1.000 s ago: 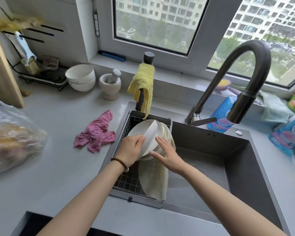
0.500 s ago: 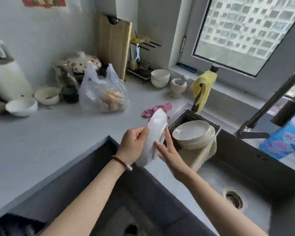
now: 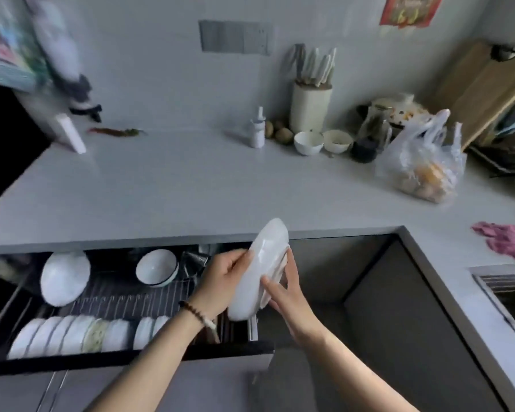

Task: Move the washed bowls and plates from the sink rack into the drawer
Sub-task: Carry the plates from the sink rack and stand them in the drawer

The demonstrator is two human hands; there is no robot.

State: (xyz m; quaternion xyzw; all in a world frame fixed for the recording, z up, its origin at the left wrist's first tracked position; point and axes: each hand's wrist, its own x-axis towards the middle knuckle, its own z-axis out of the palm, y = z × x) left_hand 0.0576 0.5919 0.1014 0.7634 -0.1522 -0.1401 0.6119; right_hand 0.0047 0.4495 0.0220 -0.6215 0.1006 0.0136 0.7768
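The plates, a small stack held on edge, hang above the right end of the open drawer and are not yet set in it. The left hand clasps the stack's left face and rim with curled fingers. The right hand clamps the right side, thumb on the near edge and fingers behind. Risk 1: the stack is gripped by its faces only, with nothing under its lower rim. If the plates are wet, an inner plate may slide out and fall onto the wire rack or the drawer front. Risk 2: the stack is tilted, and if lowered so, its rim may strike the drawer's right wall or miss a slot. Risk 3: releasing one hand before the plates are seated may let the stack fan apart. Drawer contents: a plate row standing on edge along the near left, a larger white dish leaning at the far left, and nested bowls at the far centre. The rack's middle pins stand bare. On the counter, a bag holds rounded orange items that cannot be identified, and a knife block holds knives.
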